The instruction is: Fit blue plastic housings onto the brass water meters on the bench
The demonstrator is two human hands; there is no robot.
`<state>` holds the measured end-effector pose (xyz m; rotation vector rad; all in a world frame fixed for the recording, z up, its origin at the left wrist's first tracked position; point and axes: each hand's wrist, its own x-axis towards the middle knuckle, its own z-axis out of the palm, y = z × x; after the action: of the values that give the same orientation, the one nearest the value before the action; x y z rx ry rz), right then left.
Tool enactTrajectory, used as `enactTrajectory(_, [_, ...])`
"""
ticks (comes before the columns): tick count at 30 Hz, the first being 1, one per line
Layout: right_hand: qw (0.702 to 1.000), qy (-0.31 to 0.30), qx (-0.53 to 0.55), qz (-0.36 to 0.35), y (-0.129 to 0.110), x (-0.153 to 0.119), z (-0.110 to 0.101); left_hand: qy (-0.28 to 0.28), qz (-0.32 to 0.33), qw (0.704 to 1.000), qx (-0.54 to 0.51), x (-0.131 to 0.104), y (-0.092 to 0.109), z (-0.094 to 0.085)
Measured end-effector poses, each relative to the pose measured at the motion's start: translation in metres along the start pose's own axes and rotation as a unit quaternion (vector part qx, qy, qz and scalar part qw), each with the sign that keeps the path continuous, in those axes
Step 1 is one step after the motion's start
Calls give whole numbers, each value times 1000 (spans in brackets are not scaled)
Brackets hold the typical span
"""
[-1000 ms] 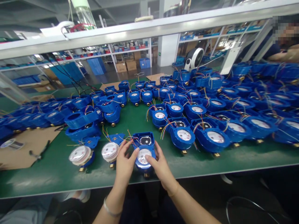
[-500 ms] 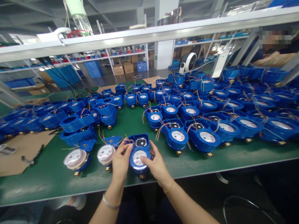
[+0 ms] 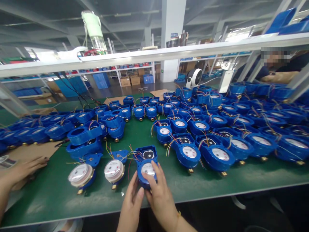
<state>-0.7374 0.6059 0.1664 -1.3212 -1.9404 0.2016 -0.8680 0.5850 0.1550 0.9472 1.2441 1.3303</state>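
A blue water meter [image 3: 147, 161] with a white dial and loose coloured wires sits near the front edge of the green table [image 3: 58, 193]. My right hand [image 3: 158, 190] grips its near end, fingers over the dial. My left hand [image 3: 132, 201] presses against the meter's lower left side. Two uncovered meters with clear white dials, one [image 3: 114, 170] just left of my hands and another [image 3: 80, 175] farther left, stand beside it.
Several blue meters with wires crowd the table's middle, left and right, including one [image 3: 187, 151] close on the right. Another person's hand [image 3: 26, 167] rests on cardboard [image 3: 36, 149] at the left edge. A seated person [image 3: 277, 69] is at the far right. A white rail [image 3: 154, 53] crosses overhead.
My hands have slid down toward the near end of the meter and closed together. Another person's hand has come in at the left. The view tilted upward.
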Motion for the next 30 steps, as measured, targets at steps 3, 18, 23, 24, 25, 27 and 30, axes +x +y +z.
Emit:
enactTrajectory(3, [1000,-8,-2,25,12,38,11,40,38,998,33,-6,1,-10])
enactTrajectory(18, [993,54,-35,97,87,236,87,284,116,940,146,3,-12,-83])
enactTrajectory(23, [994,53,-27,94,102,254,86,193,38,979,44,28,-11,-81])
enactTrajectory(24, [994,51,-26,98,101,253,85,177,30,983,26,35,-8,-79])
enactTrajectory(25, [993,48,-25,101,98,249,84,162,29,986,17,42,-4,-78])
enactTrajectory(27, [993,45,-21,104,88,234,79,146,37,988,30,55,4,-76])
enactTrajectory(30, [996,57,2,67,67,195,69,163,39,980,107,66,14,-75])
